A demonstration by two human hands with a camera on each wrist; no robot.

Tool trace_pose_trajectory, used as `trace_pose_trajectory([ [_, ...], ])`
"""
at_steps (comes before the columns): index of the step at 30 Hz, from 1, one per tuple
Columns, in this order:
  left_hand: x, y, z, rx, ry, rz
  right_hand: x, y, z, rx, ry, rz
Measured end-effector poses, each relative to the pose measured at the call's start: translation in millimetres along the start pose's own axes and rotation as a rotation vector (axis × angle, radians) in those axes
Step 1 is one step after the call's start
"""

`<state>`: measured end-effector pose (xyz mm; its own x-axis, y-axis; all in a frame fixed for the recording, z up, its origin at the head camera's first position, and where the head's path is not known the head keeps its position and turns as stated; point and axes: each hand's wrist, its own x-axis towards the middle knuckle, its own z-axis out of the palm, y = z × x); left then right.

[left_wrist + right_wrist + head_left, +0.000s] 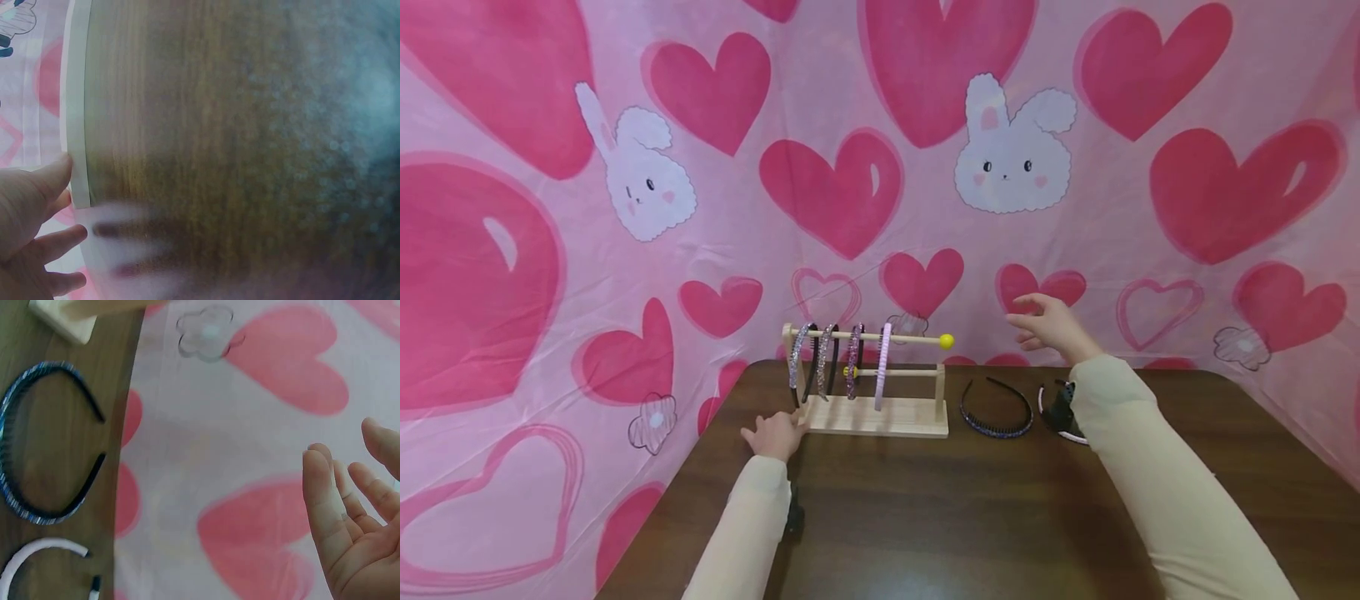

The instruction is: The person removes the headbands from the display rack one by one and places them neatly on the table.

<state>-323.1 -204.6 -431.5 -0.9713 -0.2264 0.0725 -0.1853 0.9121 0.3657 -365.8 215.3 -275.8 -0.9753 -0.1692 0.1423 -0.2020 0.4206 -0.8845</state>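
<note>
A wooden headband rack (pixel 880 421) stands at the back of the table. On its upper rod hang several headbands: sparkly ones toward the left and a pale pink ribbed headband (pixel 883 367) to their right. My left hand (pixel 775 435) holds the left end of the rack's base, thumb on the front edge (pixel 75 125) and the index finger tucked behind; its other fingers stick out past it. My right hand (pixel 1051 327) is raised above the back of the table, right of the rod's yellow ball end (pixel 947 341), fingers loosely spread and holding nothing.
A dark glittery toothed headband (pixel 31 515) lies on the table right of the rack. Farther right lies a white-pink headband (pixel 25 550), partly hidden by my right wrist in the head view. A heart-and-bunny cloth (pixel 925 217) hangs behind the brown table (pixel 955 517).
</note>
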Motion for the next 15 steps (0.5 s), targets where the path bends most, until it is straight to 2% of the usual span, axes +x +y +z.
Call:
trace_pose_trajectory([
  [7,-3.6,1.9,-2.4,-0.002,0.003,-0.005,9.1,-23,28,-0.051,-0.006,-0.026],
  [15,-3.6,1.1,-3.1,0.0,0.015,0.001,14.6,-44,56,-0.039,-0.044,-0.032],
])
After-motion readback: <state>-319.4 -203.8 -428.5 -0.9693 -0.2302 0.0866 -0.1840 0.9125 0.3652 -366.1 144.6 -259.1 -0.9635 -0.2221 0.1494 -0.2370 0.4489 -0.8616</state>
